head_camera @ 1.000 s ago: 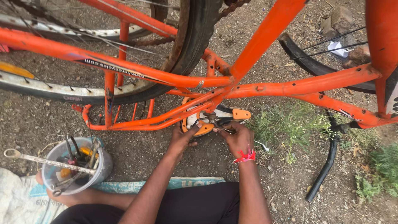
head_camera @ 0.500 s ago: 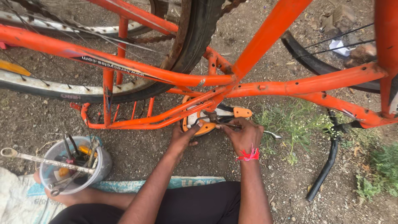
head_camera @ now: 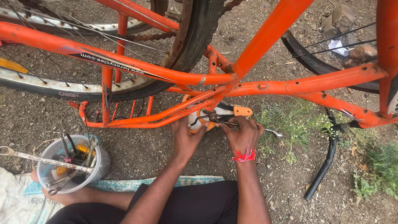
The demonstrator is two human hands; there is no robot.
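Below the centre of the frame, both hands meet under an upturned orange bicycle frame (head_camera: pixel 265 89), whose tubes cross the whole upper half of the picture. The right hand (head_camera: pixel 245 135) is clenched around a slim metal spanner (head_camera: pixel 271 132); its free end pokes out to the right of the knuckles, so the working end sits at the fitting where the frame tubes join. The left hand (head_camera: pixel 186 135) presses against the orange and white saddle (head_camera: pixel 215 114) that rests on the dirt beneath that joint, seemingly steadying it so the tool can bite; whether its fingers wrap round anything I cannot tell, since the frame hides them. A red thread bracelet (head_camera: pixel 243 156) circles the right wrist.

At the lower left, close to the person's knee, stands a clear plastic tub (head_camera: pixel 70 168) of hand tools, with a long spanner (head_camera: pixel 45 159) laid across its rim, within easy reach. The rear wheel (head_camera: pixel 174 62) hangs in the upper left. A loose black mudguard (head_camera: pixel 323 166) lies on the ground at the lower right, beside patches of weeds (head_camera: pixel 298 122).
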